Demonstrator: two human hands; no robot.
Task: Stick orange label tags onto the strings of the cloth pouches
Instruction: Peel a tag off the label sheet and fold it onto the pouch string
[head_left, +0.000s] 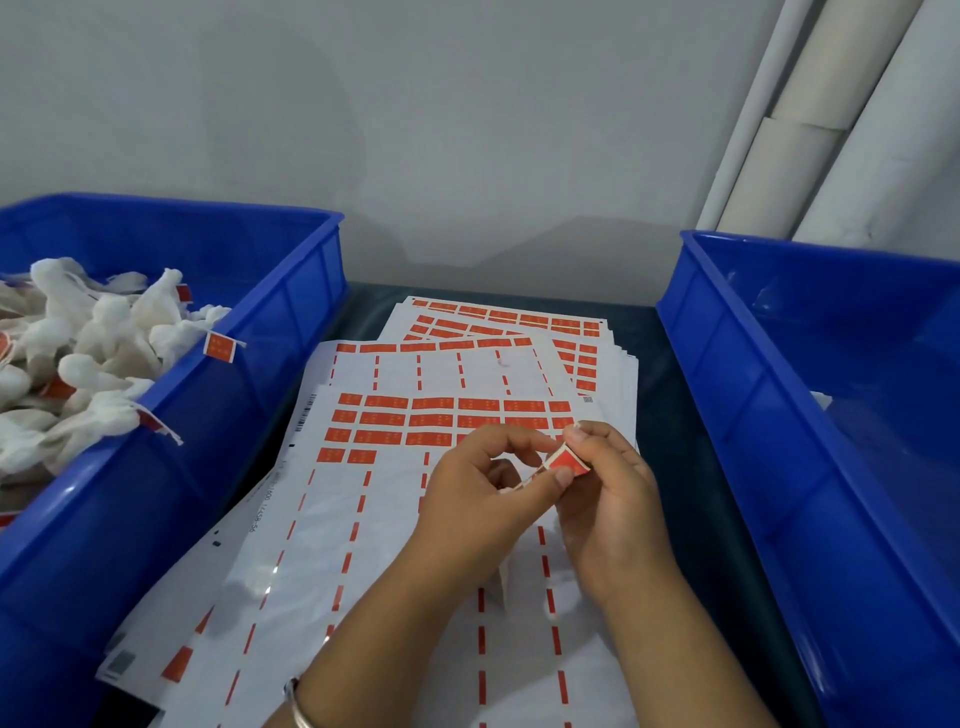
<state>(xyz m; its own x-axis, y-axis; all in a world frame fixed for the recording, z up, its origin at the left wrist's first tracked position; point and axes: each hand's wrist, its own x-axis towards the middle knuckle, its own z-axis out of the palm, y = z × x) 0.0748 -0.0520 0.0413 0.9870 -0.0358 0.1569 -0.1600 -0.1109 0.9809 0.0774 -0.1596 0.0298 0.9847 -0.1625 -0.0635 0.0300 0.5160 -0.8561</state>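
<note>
Two blue bins (291, 291) flank stacked label sheets (415, 519); left bin holds tagged cloth pouches (93, 343); left hand (467, 499) and right hand (608, 499) pinch one orange tag (569, 461).

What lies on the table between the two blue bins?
In the head view, overlapping label sheets lie between the left bin and the right bin, with both hands above them.

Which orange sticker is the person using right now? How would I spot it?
Start at the white label sheets between the two blue bins. Above them the left hand and right hand meet. The orange tag pinched between their fingertips is the only one lifted off the sheets, tilted and partly folded.
</note>
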